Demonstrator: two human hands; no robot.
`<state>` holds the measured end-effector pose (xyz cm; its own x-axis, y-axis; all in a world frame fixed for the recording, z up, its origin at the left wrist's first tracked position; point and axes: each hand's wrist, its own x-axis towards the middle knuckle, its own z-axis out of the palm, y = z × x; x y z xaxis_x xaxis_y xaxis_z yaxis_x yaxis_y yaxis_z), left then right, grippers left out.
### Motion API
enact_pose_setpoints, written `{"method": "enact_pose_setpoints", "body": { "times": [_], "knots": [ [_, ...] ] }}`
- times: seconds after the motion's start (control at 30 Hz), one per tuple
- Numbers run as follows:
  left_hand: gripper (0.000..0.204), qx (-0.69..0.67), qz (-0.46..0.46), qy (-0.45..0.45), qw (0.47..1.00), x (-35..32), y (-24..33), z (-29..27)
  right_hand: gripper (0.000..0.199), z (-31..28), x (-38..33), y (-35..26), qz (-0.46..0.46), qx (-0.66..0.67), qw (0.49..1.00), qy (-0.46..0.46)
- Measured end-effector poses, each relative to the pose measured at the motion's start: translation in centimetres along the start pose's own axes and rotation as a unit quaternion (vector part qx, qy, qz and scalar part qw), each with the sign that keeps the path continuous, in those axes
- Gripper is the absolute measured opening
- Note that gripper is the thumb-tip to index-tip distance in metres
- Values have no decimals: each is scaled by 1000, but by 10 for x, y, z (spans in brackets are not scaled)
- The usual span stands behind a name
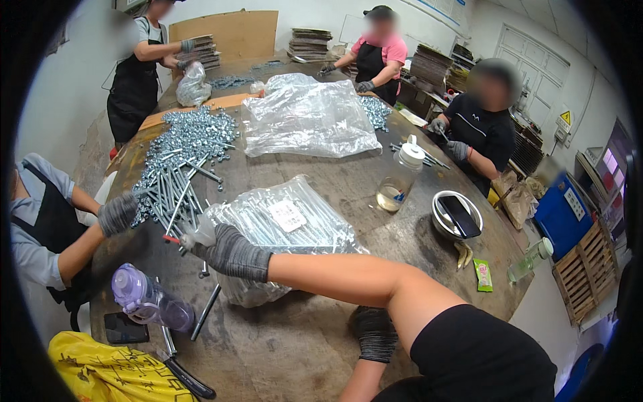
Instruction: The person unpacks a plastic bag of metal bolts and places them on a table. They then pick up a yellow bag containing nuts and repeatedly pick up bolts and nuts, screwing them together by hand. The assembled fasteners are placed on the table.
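A clear plastic bag full of long silvery bolts lies on the table in front of me, with a white label on its top. My right hand, in a dark grey knit glove, reaches across to the left and is closed around the gathered neck of this bag. A small red strip sticks out beside the neck. My left hand, gloved too, is low on the table beneath my right arm; its fingers are mostly hidden.
Loose bolts and a heap of nuts spread at left. Empty-looking plastic bags lie farther back. Around me are a purple bottle, a clear jug, a phone on a bowl and a yellow cloth. Several co-workers surround the table.
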<state>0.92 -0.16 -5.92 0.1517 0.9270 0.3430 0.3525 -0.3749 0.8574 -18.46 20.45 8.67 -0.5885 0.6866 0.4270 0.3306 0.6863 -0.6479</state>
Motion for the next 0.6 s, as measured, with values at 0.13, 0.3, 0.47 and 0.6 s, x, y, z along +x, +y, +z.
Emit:
{"method": "enact_pose_setpoints", "body": {
  "times": [0.13,0.3,0.47,0.6],
  "knots": [
    [19,87,-15,-23,996,9,18,-15,22,9,-33,3,-191,-189,963,8],
    [50,110,11,-116,987,-1,13,-11,34,-3,-137,-6,-233,-322,917,25],
    [31,74,71,-130,986,22,9,-15,46,-59,-221,-66,13,-18,988,-153],
    [30,29,128,-57,990,8,27,0,47,-87,-279,-92,182,107,968,-136]
  ]
}}
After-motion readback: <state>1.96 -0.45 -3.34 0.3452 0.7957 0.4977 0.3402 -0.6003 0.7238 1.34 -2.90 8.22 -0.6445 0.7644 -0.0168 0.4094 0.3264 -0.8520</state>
